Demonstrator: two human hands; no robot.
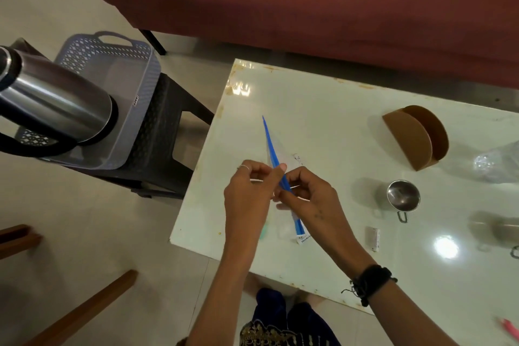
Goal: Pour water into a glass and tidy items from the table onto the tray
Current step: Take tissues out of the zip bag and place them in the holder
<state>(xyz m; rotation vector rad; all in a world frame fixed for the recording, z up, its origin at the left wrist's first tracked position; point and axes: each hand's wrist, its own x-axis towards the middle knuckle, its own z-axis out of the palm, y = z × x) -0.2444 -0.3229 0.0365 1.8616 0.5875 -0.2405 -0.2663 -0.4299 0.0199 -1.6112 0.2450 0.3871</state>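
Observation:
Above the near left part of the white table (323, 121), my left hand (247, 194) and my right hand (311, 196) together pinch a clear plastic pouch with a blue zip strip (271, 146). The pouch stands on edge, its strip running from the far tip down between my fingers to a white label near the table's front. Off to the left, the grey perforated tray (132, 87) rests on a dark stool (165, 132), and a steel flask (56, 98) lies in it. A small steel cup (403, 195) stands on the table right of my hands.
A brown cardboard holder (415, 137) stands at the back right. A clear plastic bottle (497, 163) and another steel cup (502, 230) sit at the right edge. A small white tube (374, 239) lies near my right forearm. A maroon sofa (309, 3) runs behind the table.

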